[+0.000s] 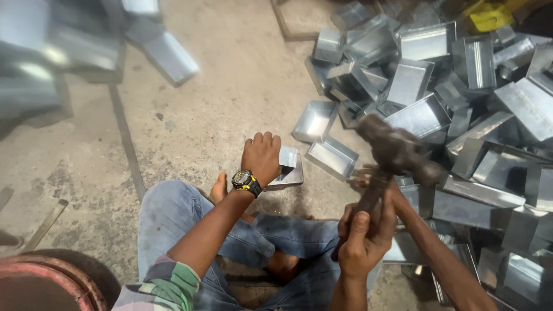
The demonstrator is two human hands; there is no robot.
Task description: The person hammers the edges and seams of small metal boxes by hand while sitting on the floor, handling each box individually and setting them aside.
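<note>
Hammering step, it seemed: left hand [262, 156] lay palm-down, gripping a small sheet-metal box [286, 167] on the concrete floor [196, 115] just past the knees. Right hand [363, 242] was clenched round the hammer [394, 152] handle, head raised, blurred, above and right of that box. Another person's arm [443, 253] reached in beside the right hand. Pile of metal boxes [461, 98] sat beyond it. Next blow would need aim clear of the fingers.
</note>
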